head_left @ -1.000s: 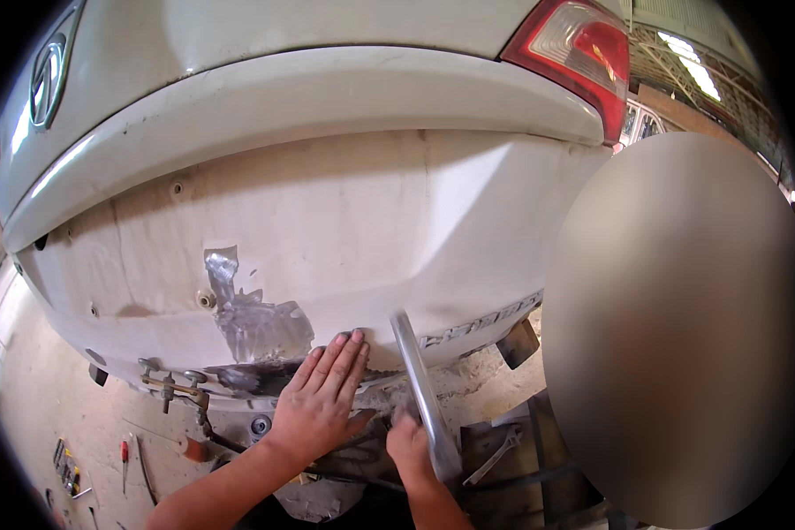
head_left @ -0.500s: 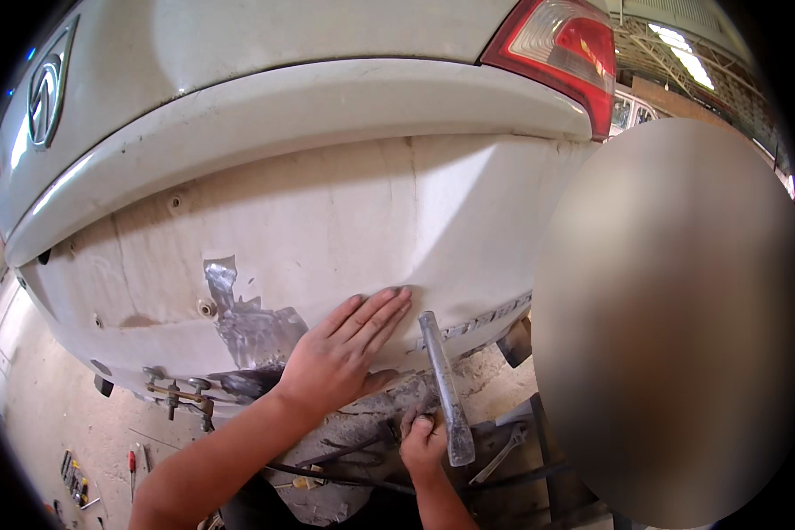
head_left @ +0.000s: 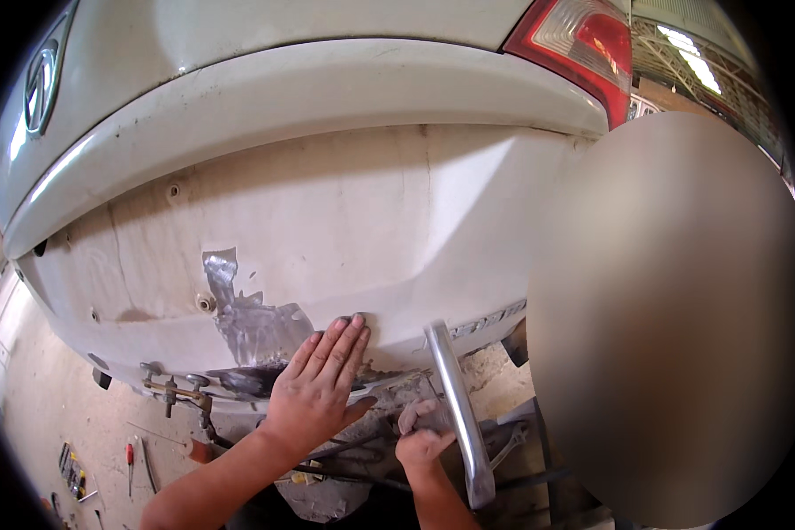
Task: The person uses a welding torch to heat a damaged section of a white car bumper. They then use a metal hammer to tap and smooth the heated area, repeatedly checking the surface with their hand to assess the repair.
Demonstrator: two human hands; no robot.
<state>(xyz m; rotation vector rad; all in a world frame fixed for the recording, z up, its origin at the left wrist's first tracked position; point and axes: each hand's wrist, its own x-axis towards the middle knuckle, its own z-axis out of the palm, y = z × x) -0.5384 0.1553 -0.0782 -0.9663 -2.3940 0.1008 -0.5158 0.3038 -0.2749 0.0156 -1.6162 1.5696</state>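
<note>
My left hand (head_left: 322, 380) lies with its fingers stretched out against the lower edge of a white car's rear panel (head_left: 353, 221). Just left of its fingertips is a patch of bare metal (head_left: 261, 331) where the paint is gone. Lower right, my right hand (head_left: 426, 433) is curled beside a long silver metal tool (head_left: 458, 411) with a flattened lower end. The tool stands tilted in front of the panel's lower edge; how the fingers meet it is partly hidden.
A bolted clamp (head_left: 178, 389) hangs at the panel's lower left edge. On the floor lie a red-handled screwdriver (head_left: 130, 455), a socket set (head_left: 72, 473) and other tools. A wrench (head_left: 511, 442) rests beyond the silver tool. A large blurred shape (head_left: 671, 318) fills the right side.
My left hand has slid left and slightly down along the panel. The silver tool and my right hand have shifted slightly; its fingers look looser. The view has turned a little.
</note>
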